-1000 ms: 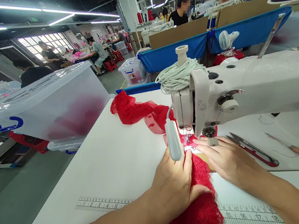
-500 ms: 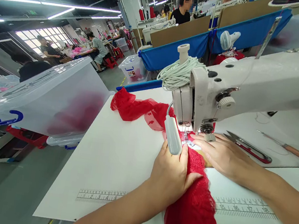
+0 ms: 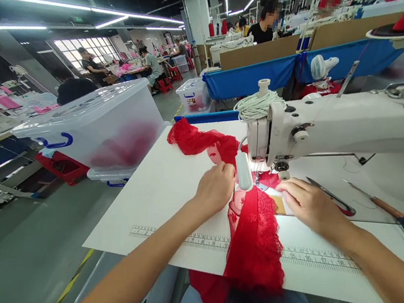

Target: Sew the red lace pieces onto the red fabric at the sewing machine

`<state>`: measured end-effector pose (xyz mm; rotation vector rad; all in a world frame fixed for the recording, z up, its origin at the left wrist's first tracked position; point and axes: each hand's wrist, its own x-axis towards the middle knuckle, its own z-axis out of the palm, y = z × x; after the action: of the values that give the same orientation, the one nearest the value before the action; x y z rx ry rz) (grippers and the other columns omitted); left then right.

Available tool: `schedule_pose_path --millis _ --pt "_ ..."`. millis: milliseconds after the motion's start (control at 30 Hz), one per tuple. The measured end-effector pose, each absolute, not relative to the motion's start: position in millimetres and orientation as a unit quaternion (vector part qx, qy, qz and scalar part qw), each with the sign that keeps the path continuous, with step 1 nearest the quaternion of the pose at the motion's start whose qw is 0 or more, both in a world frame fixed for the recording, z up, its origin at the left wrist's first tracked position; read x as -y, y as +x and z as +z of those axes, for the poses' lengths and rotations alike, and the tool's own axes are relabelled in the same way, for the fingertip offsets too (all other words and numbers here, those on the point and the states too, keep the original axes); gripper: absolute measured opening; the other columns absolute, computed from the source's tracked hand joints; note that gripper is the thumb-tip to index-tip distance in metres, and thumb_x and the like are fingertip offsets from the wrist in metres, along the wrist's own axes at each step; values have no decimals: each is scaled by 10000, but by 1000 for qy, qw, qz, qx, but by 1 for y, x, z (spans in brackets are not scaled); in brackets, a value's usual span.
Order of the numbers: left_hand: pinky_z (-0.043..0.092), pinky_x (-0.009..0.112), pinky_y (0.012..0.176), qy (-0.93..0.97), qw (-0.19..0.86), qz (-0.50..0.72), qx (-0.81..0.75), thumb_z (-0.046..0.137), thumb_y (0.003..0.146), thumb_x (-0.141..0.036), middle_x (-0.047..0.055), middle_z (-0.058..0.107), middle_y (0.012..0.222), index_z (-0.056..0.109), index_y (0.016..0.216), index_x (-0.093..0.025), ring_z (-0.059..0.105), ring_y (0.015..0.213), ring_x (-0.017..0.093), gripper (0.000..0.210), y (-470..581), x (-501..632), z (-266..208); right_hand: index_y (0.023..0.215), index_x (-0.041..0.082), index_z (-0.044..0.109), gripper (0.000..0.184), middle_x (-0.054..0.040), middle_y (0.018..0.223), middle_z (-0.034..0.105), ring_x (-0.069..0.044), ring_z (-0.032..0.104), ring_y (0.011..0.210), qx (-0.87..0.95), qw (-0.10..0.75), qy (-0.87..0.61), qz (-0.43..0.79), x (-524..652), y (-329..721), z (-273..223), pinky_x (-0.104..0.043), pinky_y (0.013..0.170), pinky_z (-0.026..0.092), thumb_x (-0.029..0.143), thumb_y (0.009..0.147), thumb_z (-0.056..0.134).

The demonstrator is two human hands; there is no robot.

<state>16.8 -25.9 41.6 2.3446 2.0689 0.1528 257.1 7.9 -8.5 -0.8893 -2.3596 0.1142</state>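
Note:
Red lace fabric (image 3: pixel 261 229) runs from under the needle of the white sewing machine (image 3: pixel 339 125) down over the table's front edge. More of it lies bunched (image 3: pixel 192 138) behind and left of the needle. My left hand (image 3: pixel 215 188) is closed at the fabric's left side, its fingertips partly behind a small white lamp (image 3: pixel 244 171). With thumb and fingers pinched, my right hand (image 3: pixel 301 202) holds the fabric's edge just right of the presser foot (image 3: pixel 257 177). The stitching point is partly hidden by the lamp.
Thread snips (image 3: pixel 333 197) and a wooden-handled awl (image 3: pixel 390 208) lie to the right. A ruler strip (image 3: pixel 208 243) is along the table front. Left of the table stands a translucent bin (image 3: pixel 126 131). Coworkers sit farther back, one (image 3: pixel 262 30) beyond a blue cloth (image 3: pixel 251 78).
My left hand has shifted left off the top of the fabric and closed. My right hand has drawn back from beside the presser foot into a pinch. The view has shifted.

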Motion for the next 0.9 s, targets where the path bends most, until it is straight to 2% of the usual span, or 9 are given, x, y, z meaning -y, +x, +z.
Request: schedule_pose_path --millis 67,167,267,367,500,567,667,800,900 --pt "500 306 611 760 40 30 -648 495 964 -372 44 655 808 594 831 -175 654 708 208 257 23 54 48 748 229 568 280 -13 733 656 -168 633 577 887 232 -395 59 5 258 -4 -288 455 445 286 965 402" --pt "495 318 596 775 73 -12 -628 608 876 -551 36 645 778 563 820 -184 648 704 230 374 31 95 44 707 237 520 296 -4 648 617 -186 593 468 882 183 -433 24 32 252 -2 -292 358 352 450 913 514" --pt "520 343 667 756 51 6 -653 634 894 -422 42 639 830 558 885 -175 648 767 234 259 33 117 30 866 222 537 212 -54 796 642 -222 652 586 877 211 -428 -44 57 243 -9 -308 386 404 431 886 563" --pt "527 366 727 722 35 61 -688 553 956 -353 57 636 901 555 970 -164 638 823 226 190 30 123 16 907 216 506 146 -63 799 612 -227 639 581 858 246 -445 -71 74 236 -16 -312 351 385 350 938 458" --pt "504 368 729 698 41 143 -701 519 951 -266 46 626 887 532 850 -197 612 820 219 123 26 124 6 1037 199 518 173 -103 881 640 -264 665 661 831 319 -453 -54 89 231 -16 -352 416 484 276 954 387" --pt "491 327 675 686 70 204 -695 418 977 -224 17 620 817 493 822 -215 608 745 190 172 30 127 6 1082 213 541 192 -119 975 647 -262 675 764 809 387 -442 23 97 227 -12 -372 555 564 273 959 407" --pt "473 287 577 658 119 282 -688 305 1018 -266 -12 613 743 455 888 -229 600 621 165 202 46 135 9 1117 251 566 208 -91 1029 659 -206 677 806 733 450 -409 304 104 219 -3 -321 657 592 354 970 461" --pt "511 273 584 699 211 298 -615 350 1002 -241 4 655 790 476 919 -232 641 661 164 152 80 145 7 1051 186 614 388 -77 834 691 -211 689 719 588 366 -371 619 95 211 9 -312 583 589 527 956 454" --pt "558 286 649 756 204 345 -517 342 990 -214 53 660 902 524 981 -212 651 749 172 182 92 152 5 903 170 660 420 -55 651 660 -219 674 602 600 349 -330 639 81 211 11 -329 530 577 535 947 457"
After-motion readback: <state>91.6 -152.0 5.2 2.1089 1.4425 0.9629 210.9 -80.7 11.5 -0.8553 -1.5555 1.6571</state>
